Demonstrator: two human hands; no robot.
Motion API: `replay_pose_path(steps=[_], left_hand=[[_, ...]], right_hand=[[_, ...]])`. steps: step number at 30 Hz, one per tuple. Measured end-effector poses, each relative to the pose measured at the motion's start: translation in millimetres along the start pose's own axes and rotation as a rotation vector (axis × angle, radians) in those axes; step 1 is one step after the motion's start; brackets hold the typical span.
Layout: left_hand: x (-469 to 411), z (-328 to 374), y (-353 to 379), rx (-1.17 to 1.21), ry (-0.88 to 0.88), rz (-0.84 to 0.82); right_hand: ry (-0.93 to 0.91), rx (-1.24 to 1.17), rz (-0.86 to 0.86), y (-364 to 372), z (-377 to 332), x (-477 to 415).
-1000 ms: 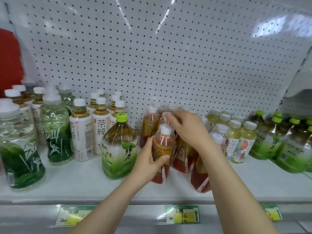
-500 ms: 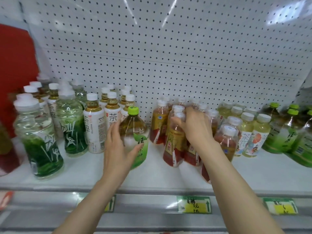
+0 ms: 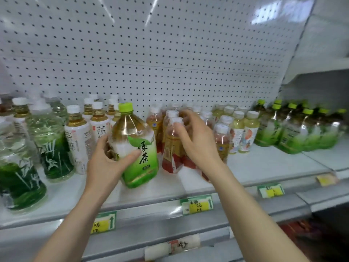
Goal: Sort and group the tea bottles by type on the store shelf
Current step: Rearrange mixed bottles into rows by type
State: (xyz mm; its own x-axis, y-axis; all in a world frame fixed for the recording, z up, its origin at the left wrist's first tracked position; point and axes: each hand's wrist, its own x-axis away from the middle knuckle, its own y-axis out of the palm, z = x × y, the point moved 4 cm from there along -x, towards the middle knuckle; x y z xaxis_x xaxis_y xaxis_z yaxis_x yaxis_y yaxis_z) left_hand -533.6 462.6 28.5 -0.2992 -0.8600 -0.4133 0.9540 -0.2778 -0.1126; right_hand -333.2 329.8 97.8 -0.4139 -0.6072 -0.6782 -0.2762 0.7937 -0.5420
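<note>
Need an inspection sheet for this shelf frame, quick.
Surface: white shelf, bottles standing in rows.
Job's things: green tea bottle between white-label bottles and red tea bottles; similar green-capped bottles stand far right.
Clutter: nothing seen.
Grippers: left hand grips the green tea bottle; right hand on the red tea bottles' tops, grip unclear.
Cables: nothing seen.
Surroundings: pegboard behind; price tags on the shelf edge.
</note>
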Motion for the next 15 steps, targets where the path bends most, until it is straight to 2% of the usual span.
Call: replay_pose_path(steps=[2, 4, 8, 15], left_hand=[[9, 24, 15, 0.029, 0.042, -0.101], [22, 45, 37, 0.063, 0.076, -0.176], [53, 64, 94, 0.080, 0.099, -0.277], [85, 78, 224, 0.034, 0.115, -0.409]], right_hand=[[0.044, -0.210, -0.013, -12, -9, 13], [0.055, -0.310, -0.038, -26, -13, 24], [0.071, -0.333, -0.064, -62, 8, 39], [0.126, -0.396, -0.080, -134, 100, 56]])
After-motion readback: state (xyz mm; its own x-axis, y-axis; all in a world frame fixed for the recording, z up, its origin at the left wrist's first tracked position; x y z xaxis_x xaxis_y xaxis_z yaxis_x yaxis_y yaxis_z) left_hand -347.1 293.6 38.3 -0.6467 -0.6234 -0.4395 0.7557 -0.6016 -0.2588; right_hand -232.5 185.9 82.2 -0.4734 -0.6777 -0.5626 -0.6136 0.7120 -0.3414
